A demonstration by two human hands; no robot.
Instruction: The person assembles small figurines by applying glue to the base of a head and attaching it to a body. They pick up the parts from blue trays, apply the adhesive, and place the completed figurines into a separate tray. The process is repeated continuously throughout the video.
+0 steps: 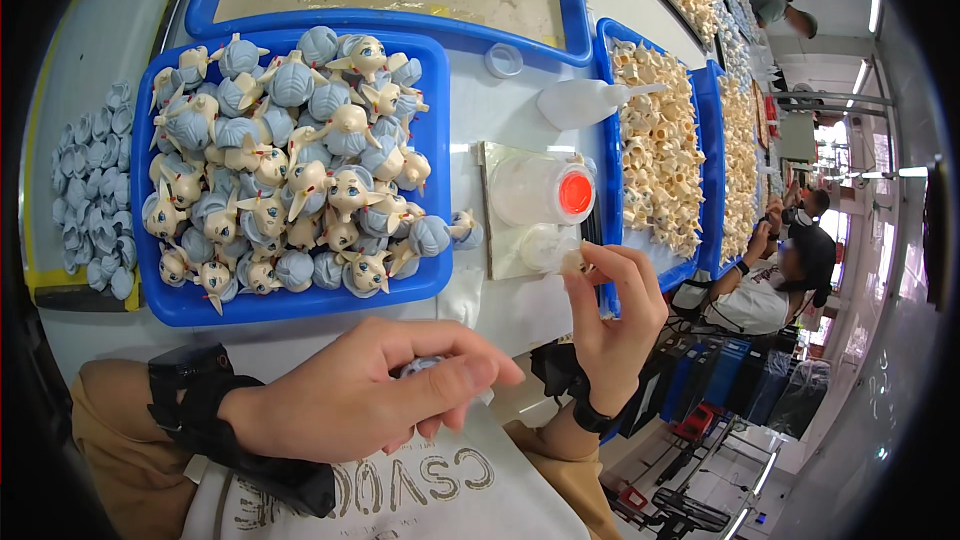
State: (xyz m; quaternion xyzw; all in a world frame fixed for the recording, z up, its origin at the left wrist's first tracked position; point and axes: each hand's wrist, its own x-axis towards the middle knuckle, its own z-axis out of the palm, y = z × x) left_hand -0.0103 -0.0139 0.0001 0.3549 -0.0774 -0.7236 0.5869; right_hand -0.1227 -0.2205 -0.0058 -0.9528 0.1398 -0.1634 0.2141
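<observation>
My left hand [340, 395] is closed around a grey-blue moulded piece [418, 366], mostly hidden by the fingers; its colour matches the hair on the doll heads. My right hand [622, 325] is raised with thumb and index finger pinched at a small translucent container [545, 248]; whatever sits between the fingertips is too small to name. Beside that container, on a flat pad [503, 265], stands a larger translucent jar [520, 190] with a bright red round top [576, 194]. Doll heads with pointed ears and grey-blue hair fill a blue tray [440, 130] beyond my left hand.
Loose grey-blue hair pieces [95, 185] lie at the far left. A white squeeze bottle [580, 102] and a clear cup [504, 60] stand near a large blue-rimmed tray [400, 18]. Cream parts [655, 140] fill trays on the right. Another person [775, 280] sits further right.
</observation>
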